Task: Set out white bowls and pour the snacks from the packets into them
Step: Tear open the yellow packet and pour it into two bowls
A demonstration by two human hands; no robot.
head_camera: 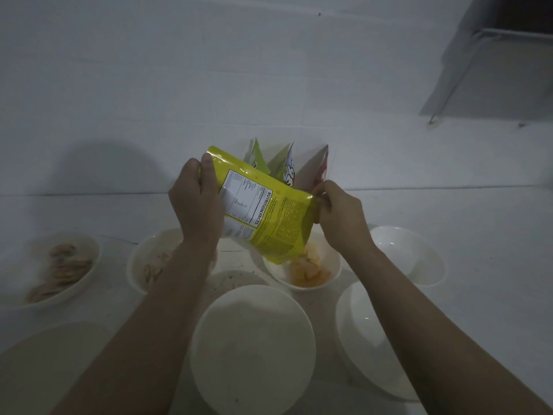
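A yellow snack packet (pixel 269 217) is tilted mouth-down over a white bowl (pixel 332 275) that holds pale orange chips (pixel 308 269). My left hand (pixel 194 205) grips the packet's upper left end. My right hand (pixel 338 214) pinches its right edge. Two white bowls on the left hold brownish snacks: a far-left bowl (pixel 86 283) and a bowl (pixel 134 265) partly hidden by my left forearm. A large empty white bowl (pixel 254 348) sits in front of me. Two more empty bowls stand at the right, one near (pixel 368 342) and one farther back (pixel 410 256).
Other snack packets (pixel 287 166) stand upright against the white tiled wall behind the yellow one. A flat pale plate (pixel 45 363) lies at the lower left. A metal rack leg (pixel 434 119) comes down at the upper right. The white counter (pixel 493 223) runs to the right.
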